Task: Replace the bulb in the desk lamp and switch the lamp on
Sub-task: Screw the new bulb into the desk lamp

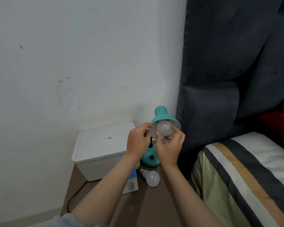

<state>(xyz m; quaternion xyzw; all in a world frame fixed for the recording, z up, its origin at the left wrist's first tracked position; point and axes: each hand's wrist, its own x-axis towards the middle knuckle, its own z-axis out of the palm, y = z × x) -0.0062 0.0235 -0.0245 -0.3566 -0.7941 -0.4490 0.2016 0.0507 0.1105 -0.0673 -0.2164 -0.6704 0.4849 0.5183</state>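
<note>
A teal desk lamp (161, 112) stands at the back of a brown bedside table (154, 203), its shade tilted toward me and unlit. A white frosted bulb (164, 129) sits in the mouth of the shade. My right hand (170, 149) has its fingertips closed around that bulb from below. My left hand (138, 141) pinches the left rim of the shade. A second white bulb (152, 177) lies on its side on the table in front of the lamp's base (150, 158). A black rocker switch shows on the base.
A white lidded plastic box (102, 149) stands left of the lamp. A blue and white bulb carton (132, 184) lies under my left forearm. A dark cable (72, 200) hangs off the table's left side. A bed with a striped cover (244, 177) and a dark headboard are to the right.
</note>
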